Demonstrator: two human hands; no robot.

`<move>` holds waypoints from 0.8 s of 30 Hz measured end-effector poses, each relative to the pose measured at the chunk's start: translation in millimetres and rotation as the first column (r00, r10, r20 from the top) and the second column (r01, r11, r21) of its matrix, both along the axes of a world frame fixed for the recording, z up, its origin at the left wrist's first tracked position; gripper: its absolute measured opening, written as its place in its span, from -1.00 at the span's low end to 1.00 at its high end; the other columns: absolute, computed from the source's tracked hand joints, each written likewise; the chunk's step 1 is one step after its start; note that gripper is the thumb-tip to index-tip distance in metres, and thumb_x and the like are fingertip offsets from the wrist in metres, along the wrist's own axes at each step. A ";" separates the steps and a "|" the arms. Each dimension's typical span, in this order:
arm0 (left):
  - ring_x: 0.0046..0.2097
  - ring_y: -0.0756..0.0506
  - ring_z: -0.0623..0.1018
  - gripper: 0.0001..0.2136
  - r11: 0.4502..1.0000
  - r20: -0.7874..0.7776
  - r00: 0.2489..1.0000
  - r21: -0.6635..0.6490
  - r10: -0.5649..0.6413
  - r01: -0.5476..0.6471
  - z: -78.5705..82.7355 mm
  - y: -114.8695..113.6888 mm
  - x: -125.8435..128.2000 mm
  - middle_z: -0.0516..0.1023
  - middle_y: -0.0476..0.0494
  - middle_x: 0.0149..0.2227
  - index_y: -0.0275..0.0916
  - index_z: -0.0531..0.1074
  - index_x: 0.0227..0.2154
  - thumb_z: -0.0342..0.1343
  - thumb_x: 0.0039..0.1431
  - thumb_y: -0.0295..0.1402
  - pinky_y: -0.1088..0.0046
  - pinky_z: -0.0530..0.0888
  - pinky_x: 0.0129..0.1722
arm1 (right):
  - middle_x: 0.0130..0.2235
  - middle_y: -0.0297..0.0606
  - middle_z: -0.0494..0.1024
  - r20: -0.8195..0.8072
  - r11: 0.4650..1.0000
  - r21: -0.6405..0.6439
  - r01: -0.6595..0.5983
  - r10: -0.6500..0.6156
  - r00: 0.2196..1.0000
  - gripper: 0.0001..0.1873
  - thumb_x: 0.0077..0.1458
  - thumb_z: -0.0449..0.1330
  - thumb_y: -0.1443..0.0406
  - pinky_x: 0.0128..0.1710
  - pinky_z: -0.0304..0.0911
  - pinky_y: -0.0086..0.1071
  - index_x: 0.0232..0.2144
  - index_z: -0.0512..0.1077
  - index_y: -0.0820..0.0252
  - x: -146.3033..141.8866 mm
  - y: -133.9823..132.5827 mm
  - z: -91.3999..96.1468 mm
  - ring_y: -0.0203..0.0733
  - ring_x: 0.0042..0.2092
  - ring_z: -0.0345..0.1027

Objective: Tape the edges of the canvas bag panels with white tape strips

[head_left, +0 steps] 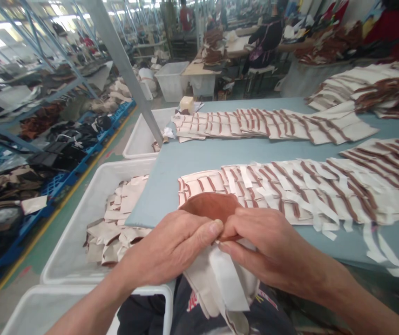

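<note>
A cream glove point(202, 274) hangs in front of my body, its fingers pointing down and its brown-lined cuff point(209, 207) gaping at the top. My left hand point(181, 242) grips the near rim of the cuff with the thumb pressed on it. Close beside it, my right hand point(258, 237) pinches the same rim between thumb and fingers. A white strip point(229, 281) dangles from the glove below my fingertips. Just beyond, overlapping cream pieces with brown edges point(199, 181) lie in a row on the blue-grey table, several with white strips on them.
Another row of cream pieces point(255, 123) lies further back on the table point(185, 156), with more stacked at right. White bins point(70, 223) stand to the left, one holding cream pieces. A slanted metal post point(125, 70) rises at the table's left corner. A person point(267, 39) sits beyond.
</note>
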State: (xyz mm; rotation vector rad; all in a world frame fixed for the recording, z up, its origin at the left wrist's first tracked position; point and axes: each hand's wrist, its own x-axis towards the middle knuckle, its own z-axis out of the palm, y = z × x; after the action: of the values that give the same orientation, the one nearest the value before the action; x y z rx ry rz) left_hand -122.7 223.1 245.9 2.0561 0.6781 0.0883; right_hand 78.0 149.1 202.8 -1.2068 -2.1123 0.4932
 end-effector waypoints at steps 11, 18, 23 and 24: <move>-0.49 0.03 0.11 -0.55 0.951 0.161 0.983 -0.278 -0.093 0.135 -17.8 -11.3 -3.9 0.05 0.11 -0.54 -0.18 0.07 -0.56 -0.12 0.45 -0.10 0.44 0.10 -0.49 | -0.46 -0.43 0.45 -0.055 0.995 -0.097 -0.017 0.012 0.998 -0.88 0.08 0.29 0.37 -0.34 0.03 -0.36 -0.43 0.39 0.17 9.6 -21.8 0.3 -0.29 -0.40 0.29; -0.48 0.05 0.24 -0.72 0.952 0.053 0.989 0.283 -0.139 0.118 -18.5 -30.5 4.4 0.20 0.12 -0.54 -0.21 0.17 -0.54 -0.01 0.32 -0.44 0.43 0.11 -0.42 | -0.50 -0.45 0.43 -0.110 0.995 -0.096 -0.014 0.004 0.994 -0.89 0.02 0.23 0.43 -0.37 0.03 -0.36 -0.47 0.38 0.17 15.7 -33.6 -2.9 -0.32 -0.43 0.26; -0.53 0.08 0.18 -0.70 0.930 0.087 0.985 0.349 -0.150 0.111 -13.1 -48.1 11.7 0.11 0.17 -0.58 -0.20 0.08 -0.56 0.03 0.24 -0.50 0.44 0.06 -0.47 | -0.52 -0.46 0.38 -0.143 0.998 -0.062 -0.021 0.012 0.990 -0.87 -0.03 0.22 0.46 -0.38 0.01 -0.37 -0.49 0.36 0.16 26.3 -42.2 1.1 -0.32 -0.45 0.20; -0.54 0.09 0.17 -0.68 0.937 0.102 0.983 0.332 -0.152 0.111 -10.5 -51.6 13.5 0.09 0.17 -0.58 -0.21 0.05 -0.57 0.03 0.22 -0.52 0.45 0.07 -0.46 | -0.51 -0.46 0.39 -0.151 0.997 -0.064 -0.034 0.024 0.988 -0.87 -0.03 0.23 0.45 -0.37 0.02 -0.37 -0.49 0.36 0.16 29.7 -42.7 1.3 -0.32 -0.44 0.21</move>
State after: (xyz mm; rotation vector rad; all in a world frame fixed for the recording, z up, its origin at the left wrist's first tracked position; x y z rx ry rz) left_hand -109.2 171.5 235.4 2.3843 0.4683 0.2662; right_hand 107.7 106.4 204.0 -1.1402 -2.0013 0.6522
